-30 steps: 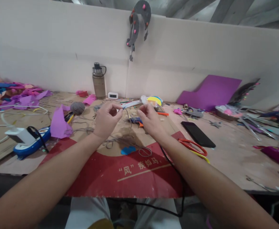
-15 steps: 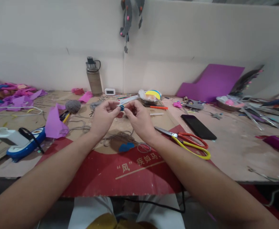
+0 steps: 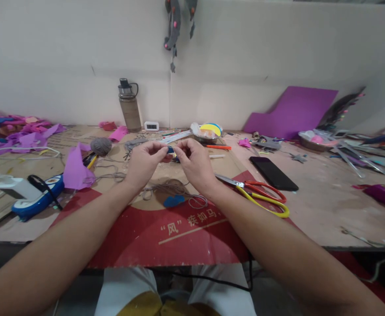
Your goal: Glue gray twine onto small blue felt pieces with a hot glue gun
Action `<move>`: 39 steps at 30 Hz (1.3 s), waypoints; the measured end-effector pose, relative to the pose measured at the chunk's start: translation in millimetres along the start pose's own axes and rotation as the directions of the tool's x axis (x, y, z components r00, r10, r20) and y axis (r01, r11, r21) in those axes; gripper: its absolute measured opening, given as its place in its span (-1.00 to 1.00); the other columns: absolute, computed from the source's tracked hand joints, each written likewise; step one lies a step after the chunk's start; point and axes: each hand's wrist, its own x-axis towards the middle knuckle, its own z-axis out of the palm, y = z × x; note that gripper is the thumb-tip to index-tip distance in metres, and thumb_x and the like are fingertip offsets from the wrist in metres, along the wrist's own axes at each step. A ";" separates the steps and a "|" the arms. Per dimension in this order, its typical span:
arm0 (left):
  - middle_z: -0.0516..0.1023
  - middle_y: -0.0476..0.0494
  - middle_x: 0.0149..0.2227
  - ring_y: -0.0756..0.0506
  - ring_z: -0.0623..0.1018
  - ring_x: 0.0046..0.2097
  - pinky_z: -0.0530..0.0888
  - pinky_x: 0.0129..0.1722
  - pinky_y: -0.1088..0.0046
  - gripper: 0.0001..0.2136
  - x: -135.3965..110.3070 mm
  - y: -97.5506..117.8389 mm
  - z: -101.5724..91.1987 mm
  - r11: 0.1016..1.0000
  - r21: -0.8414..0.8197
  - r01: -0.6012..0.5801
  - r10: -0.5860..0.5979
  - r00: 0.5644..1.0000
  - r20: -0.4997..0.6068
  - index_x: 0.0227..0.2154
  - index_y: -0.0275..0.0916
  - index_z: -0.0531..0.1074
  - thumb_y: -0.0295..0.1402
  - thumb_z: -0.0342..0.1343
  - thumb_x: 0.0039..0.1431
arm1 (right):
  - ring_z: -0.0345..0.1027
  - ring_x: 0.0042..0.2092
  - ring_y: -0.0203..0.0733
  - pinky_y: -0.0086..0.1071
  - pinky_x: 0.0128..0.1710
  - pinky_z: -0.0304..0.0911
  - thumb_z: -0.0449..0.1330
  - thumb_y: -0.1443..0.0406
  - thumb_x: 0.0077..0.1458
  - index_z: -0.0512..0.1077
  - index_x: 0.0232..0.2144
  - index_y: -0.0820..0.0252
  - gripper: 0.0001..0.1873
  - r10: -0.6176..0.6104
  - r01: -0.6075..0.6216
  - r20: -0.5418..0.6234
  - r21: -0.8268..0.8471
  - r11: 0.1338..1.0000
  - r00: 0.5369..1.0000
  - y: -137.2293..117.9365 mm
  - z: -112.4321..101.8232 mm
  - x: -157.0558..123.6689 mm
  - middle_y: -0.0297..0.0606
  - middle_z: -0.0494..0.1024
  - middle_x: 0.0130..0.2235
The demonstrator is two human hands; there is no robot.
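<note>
A small dark-blue piece (image 3: 170, 150), probably felt, is pinched between my two hands above the cardboard. My left hand (image 3: 146, 161) grips its left side with thumb and fingers. From the other side my right hand (image 3: 194, 163) pinches it the same way; the fingers cover much of it. Below the hands lies a flat blue felt piece (image 3: 174, 201) beside loose grey yarn (image 3: 153, 188). Scissors with red and yellow handles (image 3: 261, 199) rest by my right forearm. A black phone (image 3: 273, 173) lies farther right.
Left are a blue power strip (image 3: 37, 204) with a white plug, purple felt (image 3: 77, 169) and a grey yarn ball (image 3: 101, 146). Behind stand a water bottle (image 3: 129, 107), a small white clock (image 3: 151, 126) and a filled bowl (image 3: 208, 133). Red-and-brown cardboard (image 3: 130, 245) covers the table's front.
Both hands still pinch the blue piece. Their fingertips have moved slightly apart, and the piece now looks more stretched out flat between them. The view has shifted slightly.
</note>
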 end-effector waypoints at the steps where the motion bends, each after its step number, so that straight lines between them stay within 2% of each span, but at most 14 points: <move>1: 0.59 -0.13 -0.49 -0.05 0.57 -0.46 0.55 -0.35 0.39 -0.80 -0.2 0.4 0.2 1.000 0.004 -0.004 0.004 1.000 0.002 -0.44 -0.29 0.55 -0.23 0.31 -0.01 | 0.19 -0.39 -0.28 -0.33 -0.32 0.13 0.13 0.27 0.16 0.31 -0.45 0.15 -0.86 -0.004 0.004 0.001 -0.004 1.000 1.000 0.0 0.0 -0.1 -0.33 0.39 -0.43; 16: 0.55 -0.05 -0.53 -0.01 0.57 -0.47 0.55 -0.37 0.46 -0.81 -3.6 3.5 0.8 0.995 0.087 -0.047 0.045 0.999 0.030 -0.47 -0.28 0.45 -0.25 0.24 0.03 | 0.17 -0.40 -0.29 -0.36 -0.34 0.10 0.12 0.27 0.16 0.30 -0.49 0.16 -0.81 -0.057 0.056 -0.013 -0.053 0.997 0.998 0.2 0.4 -1.3 -0.34 0.36 -0.46; 20: 0.52 -0.01 -0.54 -0.01 0.57 -0.48 0.55 -0.39 0.46 -0.83 -4.2 3.0 2.1 0.995 0.065 -0.071 0.070 0.997 0.030 -0.48 -0.27 0.43 -0.28 0.23 0.03 | 0.17 -0.40 -0.29 -0.36 -0.36 0.09 0.12 0.28 0.16 0.30 -0.49 0.16 -0.82 -0.060 0.059 -0.015 -0.056 0.997 0.998 -0.3 0.0 -1.5 -0.34 0.36 -0.47; 33: 0.53 -0.01 -0.54 -0.02 0.57 -0.48 0.55 -0.38 0.44 -0.85 -3.6 -0.9 1.3 0.999 -0.044 -0.014 0.017 0.998 0.063 -0.47 -0.26 0.43 -0.30 0.24 0.01 | 0.15 -0.42 -0.32 -0.37 -0.36 0.09 0.17 0.28 0.15 0.42 -0.43 0.18 -0.87 -0.081 0.080 -0.014 -0.055 0.995 0.997 -0.2 -2.1 -3.2 -0.36 0.37 -0.46; 39: 0.52 -0.02 -0.53 -0.02 0.56 -0.47 0.54 -0.36 0.42 -0.82 -4.2 -0.4 2.4 0.998 -0.063 0.010 -0.005 0.996 0.084 -0.47 -0.27 0.44 -0.28 0.26 0.00 | 0.15 -0.43 -0.32 -0.38 -0.38 0.08 0.15 0.27 0.15 0.43 -0.43 0.19 -0.86 -0.028 0.028 0.003 -0.033 0.999 1.000 0.3 -1.6 -2.8 -0.34 0.40 -0.46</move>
